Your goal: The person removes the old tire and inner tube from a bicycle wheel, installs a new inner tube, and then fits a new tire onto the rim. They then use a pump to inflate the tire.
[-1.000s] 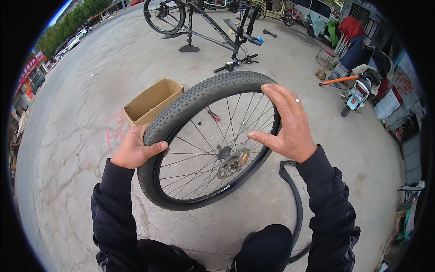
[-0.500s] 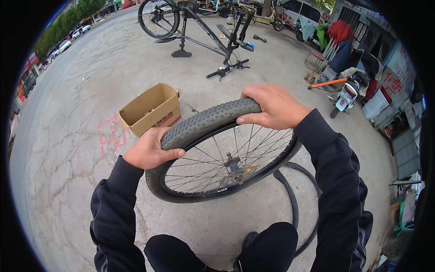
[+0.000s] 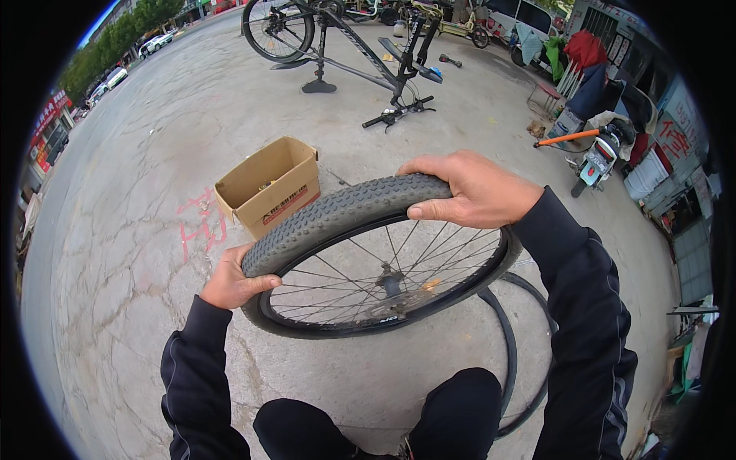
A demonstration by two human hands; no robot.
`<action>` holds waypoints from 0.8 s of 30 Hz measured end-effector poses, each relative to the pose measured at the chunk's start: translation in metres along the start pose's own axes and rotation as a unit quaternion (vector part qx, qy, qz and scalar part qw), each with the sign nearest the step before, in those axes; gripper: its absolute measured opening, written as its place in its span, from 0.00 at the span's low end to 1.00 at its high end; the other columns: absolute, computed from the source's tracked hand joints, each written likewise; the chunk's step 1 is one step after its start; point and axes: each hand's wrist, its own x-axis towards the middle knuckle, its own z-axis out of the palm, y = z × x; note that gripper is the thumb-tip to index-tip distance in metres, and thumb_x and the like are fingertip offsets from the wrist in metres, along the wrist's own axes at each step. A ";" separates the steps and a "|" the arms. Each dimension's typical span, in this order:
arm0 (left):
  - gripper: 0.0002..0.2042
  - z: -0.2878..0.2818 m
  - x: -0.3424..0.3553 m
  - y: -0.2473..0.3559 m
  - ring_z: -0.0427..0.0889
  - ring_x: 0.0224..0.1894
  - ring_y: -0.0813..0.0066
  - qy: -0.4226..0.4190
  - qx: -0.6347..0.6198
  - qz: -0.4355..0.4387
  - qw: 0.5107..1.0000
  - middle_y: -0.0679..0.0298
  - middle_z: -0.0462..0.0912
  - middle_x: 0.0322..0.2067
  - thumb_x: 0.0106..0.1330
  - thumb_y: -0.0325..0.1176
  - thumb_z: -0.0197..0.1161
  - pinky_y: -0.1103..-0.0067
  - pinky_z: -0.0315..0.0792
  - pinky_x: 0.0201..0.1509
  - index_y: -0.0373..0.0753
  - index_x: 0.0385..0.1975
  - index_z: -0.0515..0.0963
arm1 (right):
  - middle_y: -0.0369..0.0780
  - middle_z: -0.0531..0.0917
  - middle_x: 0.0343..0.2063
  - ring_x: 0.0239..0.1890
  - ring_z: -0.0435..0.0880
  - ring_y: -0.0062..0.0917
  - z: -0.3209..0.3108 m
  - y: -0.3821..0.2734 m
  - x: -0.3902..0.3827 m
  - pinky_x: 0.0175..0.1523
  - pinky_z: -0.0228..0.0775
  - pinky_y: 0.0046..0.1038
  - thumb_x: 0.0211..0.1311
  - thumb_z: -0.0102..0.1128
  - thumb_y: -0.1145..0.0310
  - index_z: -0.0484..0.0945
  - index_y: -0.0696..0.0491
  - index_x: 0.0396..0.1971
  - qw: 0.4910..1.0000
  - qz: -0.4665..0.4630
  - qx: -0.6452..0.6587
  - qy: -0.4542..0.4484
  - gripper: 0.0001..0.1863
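Observation:
Between my hands a spoked bicycle wheel [image 3: 392, 282] is held tilted above the concrete. Its knobbly black tyre [image 3: 337, 208] sits around the black rim. My left hand [image 3: 232, 280] grips the tyre at its left side, thumb on the inner edge and fingers hidden behind the tread. At the upper right my right hand [image 3: 477, 192] is wrapped over the tyre, with the thumb pressed near the rim. Beneath the wheel's right side, a black inner tube [image 3: 506, 345] lies in a loop on the ground, partly covered by my right arm.
An open cardboard box [image 3: 280, 205] stands just beyond the wheel. Farther off, a bicycle [image 3: 368, 57] rests upside down without its front wheel. At right are a scooter [image 3: 596, 161] with an orange pole [image 3: 567, 138] and clutter along a wall. A road runs at far left.
My left hand has slid left and down along the tyre. My right hand stays on the upper right of the wheel. The whole view has shifted slightly.

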 end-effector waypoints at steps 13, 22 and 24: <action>0.32 -0.028 -0.037 -0.047 0.88 0.35 0.76 0.069 -0.016 0.000 0.997 0.63 0.89 0.35 0.54 0.48 0.88 0.76 0.83 0.44 0.31 0.48 0.81 | 0.47 0.86 0.29 0.35 0.85 0.45 0.013 0.013 -0.007 0.40 0.73 0.42 0.68 0.71 0.54 0.83 0.54 0.49 0.997 0.040 -0.004 0.064 0.20; 0.30 -0.036 -0.064 -0.065 0.87 0.35 0.77 0.080 -0.045 -0.032 0.995 0.65 0.89 0.34 0.53 0.44 0.88 0.77 0.82 0.44 0.31 0.48 0.82 | 0.47 0.87 0.34 0.33 0.86 0.39 0.021 0.040 -0.012 0.42 0.76 0.41 0.69 0.72 0.52 0.83 0.56 0.51 0.993 -0.038 0.092 0.059 0.24; 0.31 -0.037 -0.070 -0.069 0.89 0.35 0.75 0.101 -0.059 -0.030 0.993 0.63 0.89 0.35 0.52 0.46 0.89 0.75 0.83 0.42 0.31 0.47 0.83 | 0.46 0.88 0.35 0.36 0.87 0.36 0.019 0.049 -0.020 0.45 0.77 0.37 0.68 0.73 0.50 0.83 0.57 0.51 0.992 0.051 0.104 0.049 0.25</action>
